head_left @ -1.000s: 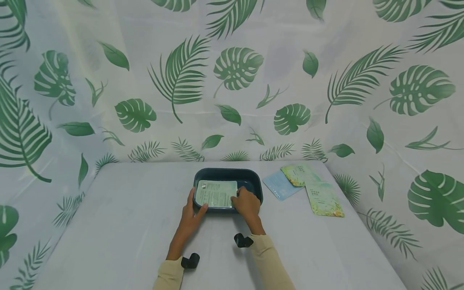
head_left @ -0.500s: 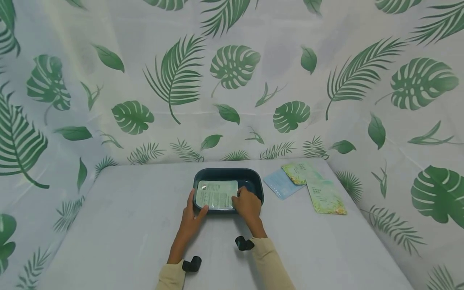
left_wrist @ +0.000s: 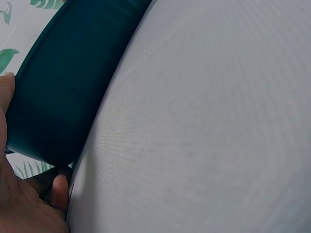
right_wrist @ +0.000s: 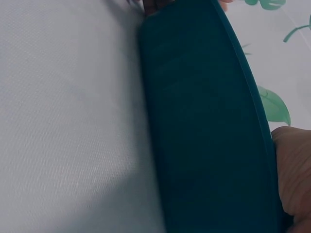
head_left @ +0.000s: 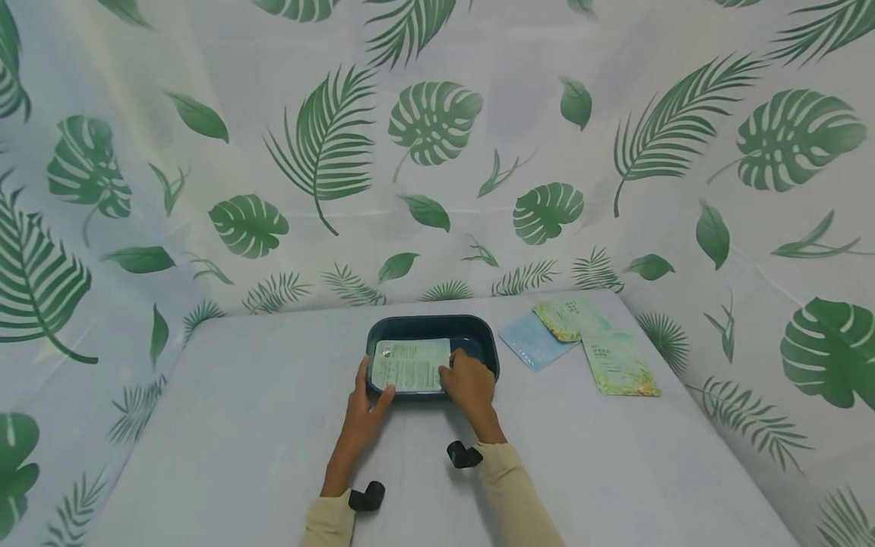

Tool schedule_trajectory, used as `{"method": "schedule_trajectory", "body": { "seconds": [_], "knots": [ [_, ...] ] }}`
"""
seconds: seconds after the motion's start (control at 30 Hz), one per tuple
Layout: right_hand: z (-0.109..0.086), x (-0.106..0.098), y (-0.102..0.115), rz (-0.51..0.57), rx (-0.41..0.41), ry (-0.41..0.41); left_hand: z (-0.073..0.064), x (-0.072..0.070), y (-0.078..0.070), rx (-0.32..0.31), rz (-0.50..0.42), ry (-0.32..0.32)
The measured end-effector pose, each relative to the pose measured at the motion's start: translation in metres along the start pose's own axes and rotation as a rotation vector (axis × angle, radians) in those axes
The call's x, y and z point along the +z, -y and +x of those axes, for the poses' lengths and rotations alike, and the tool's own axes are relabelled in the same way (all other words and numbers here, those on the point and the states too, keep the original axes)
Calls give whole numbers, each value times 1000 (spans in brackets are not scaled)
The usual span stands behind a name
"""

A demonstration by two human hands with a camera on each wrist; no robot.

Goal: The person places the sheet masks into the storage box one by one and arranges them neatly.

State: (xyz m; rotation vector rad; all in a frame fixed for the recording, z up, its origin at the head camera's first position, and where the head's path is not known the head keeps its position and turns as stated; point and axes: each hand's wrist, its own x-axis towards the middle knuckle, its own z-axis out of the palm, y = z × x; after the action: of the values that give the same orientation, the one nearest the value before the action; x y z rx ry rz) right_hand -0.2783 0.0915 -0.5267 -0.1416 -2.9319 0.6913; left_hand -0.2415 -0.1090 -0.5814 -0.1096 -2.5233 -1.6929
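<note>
Left hand [head_left: 362, 418] grips dark tray [head_left: 431, 324] at near left corner, thumb on near rim. Right hand [head_left: 473, 386], fingers curled, pinches right edge of green packet [head_left: 410, 365] inside tray, toward left. Blue sachet [head_left: 532, 346], two green sachets [head_left: 622, 366] overlap on table [head_left: 260, 425], right of tray.

Place: a small curtained booth, like a makeshift filming set; whether inside a home, shop or studio cannot be told.
Curtain [head_left: 478, 175]: white, printed with green leaves [head_left: 434, 121], hanging at the back and along both sides, visibly creased.
Table [head_left: 253, 425]: covered in white woven cloth [left_wrist: 204, 121], its far edge meeting the curtain.
Wrist cameras [head_left: 368, 496]: black, worn as a pair.
</note>
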Motion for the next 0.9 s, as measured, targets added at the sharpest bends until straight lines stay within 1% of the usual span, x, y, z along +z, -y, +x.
{"method": "schedule_trajectory", "body": {
  "seconds": [0.2, 0.37, 0.63, 0.9],
  "knots": [
    [-2, 1, -1, -23, -4, 14, -4, 2, 0, -7, -16, 2],
    [-4, 2, -2, -44, -17, 12, -6, 1, 0, 7, -22, 2],
    [-7, 0, -1, -56, -36, -4, -6, 0, 1, 11, -22, 7],
    [-6, 0, -1, -74, -40, -16, -4, -1, 0, 22, -18, 10]
  ]
}}
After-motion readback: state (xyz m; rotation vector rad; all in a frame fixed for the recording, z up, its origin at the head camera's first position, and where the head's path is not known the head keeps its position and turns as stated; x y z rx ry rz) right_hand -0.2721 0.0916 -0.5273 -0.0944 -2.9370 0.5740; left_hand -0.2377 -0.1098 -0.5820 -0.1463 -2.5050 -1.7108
